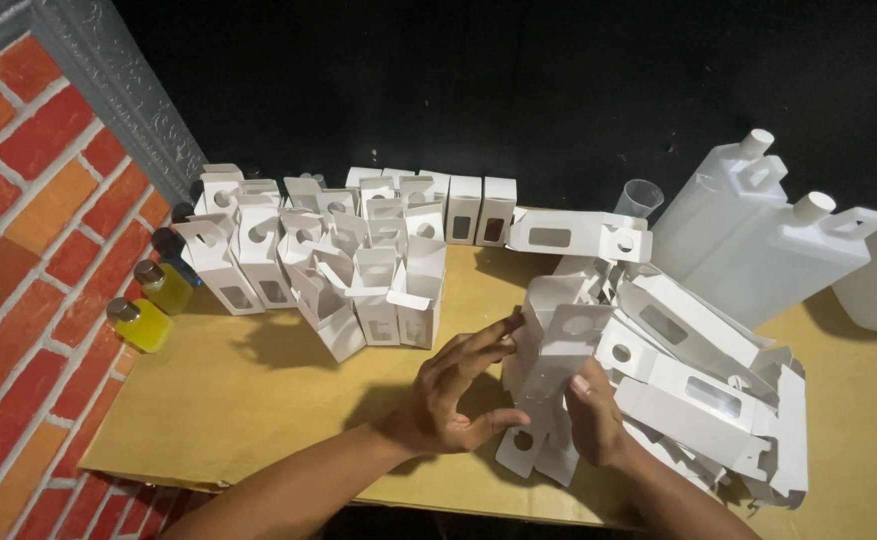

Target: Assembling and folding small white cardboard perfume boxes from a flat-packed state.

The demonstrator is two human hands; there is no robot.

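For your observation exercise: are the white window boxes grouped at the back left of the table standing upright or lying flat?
Upright. The white window boxes stand on end in rows, top flaps raised, unlike the flat pile on the right.

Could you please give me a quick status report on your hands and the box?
Left hand open, fingertips touching white carton. Right hand gripping its lower part. Pile of flat cartons close against it on the right.
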